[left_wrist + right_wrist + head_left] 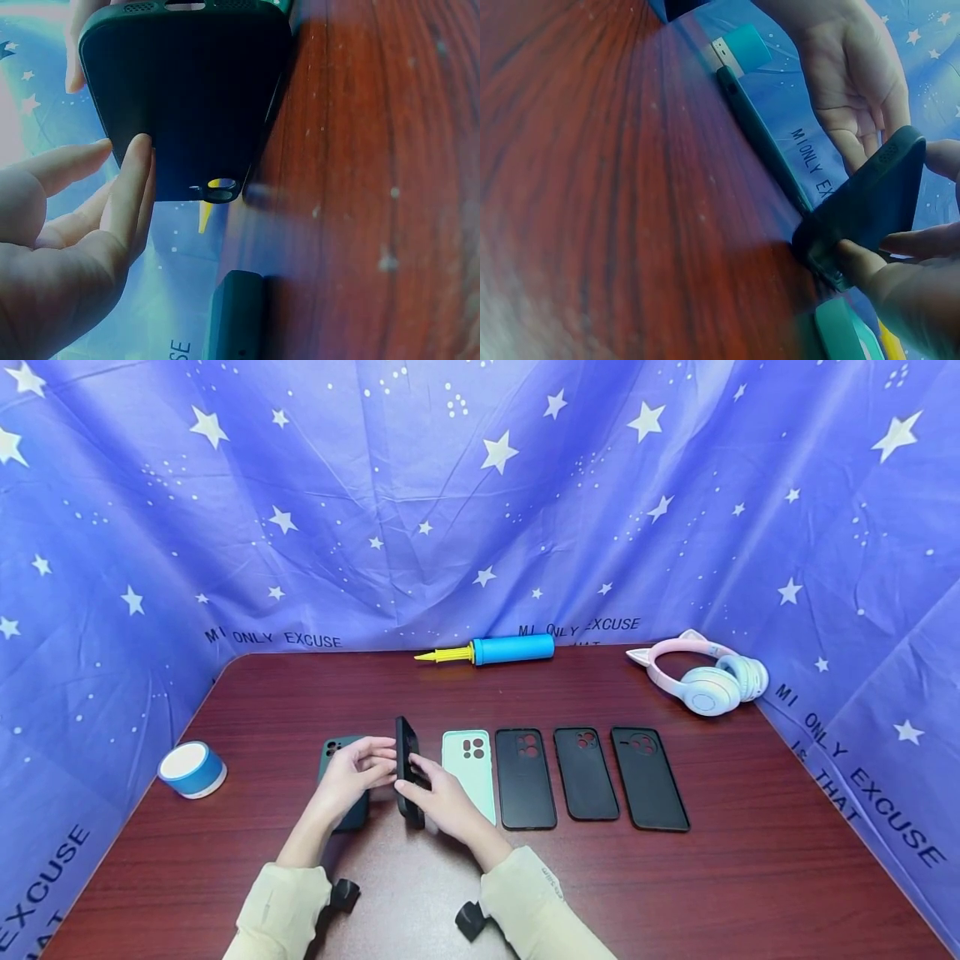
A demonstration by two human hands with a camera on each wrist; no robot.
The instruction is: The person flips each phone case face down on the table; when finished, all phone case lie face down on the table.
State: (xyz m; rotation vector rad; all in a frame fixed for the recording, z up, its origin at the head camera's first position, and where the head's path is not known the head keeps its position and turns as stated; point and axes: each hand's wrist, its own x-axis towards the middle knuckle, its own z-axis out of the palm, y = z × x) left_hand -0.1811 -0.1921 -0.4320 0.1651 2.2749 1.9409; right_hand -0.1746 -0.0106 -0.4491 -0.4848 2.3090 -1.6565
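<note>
A black case (407, 768) stands on its long edge on the table (750, 877), tilted a little, between a dark green case (343, 781) on its left and a mint case (469, 770) on its right. The right hand (442, 797) grips it: the wrist view shows the thumb (859, 259) against one face and fingers curled round the other. The left hand (352, 772) meets the case from the other side with fingers nearly straight, the fingertips (139, 150) touching its back (the camera cut-out shows near the lower end). Whether that hand bears any of the weight is hard to judge; it looks relaxed and flat rather than clasped. Part of it lies over the green case.

Right of the mint case lie three more black cases in a row, flat and apart from one another: the first (525, 777), the second (587, 772), the third (648, 777). At the far edge rests a blue pump (495, 650) with a yellow nozzle. Pink cat-ear headphones (708, 677) sit at the far right, and a blue-and-white tape roll (192, 768) at the left edge. Star-printed blue cloth (480, 485) hangs round the table.
</note>
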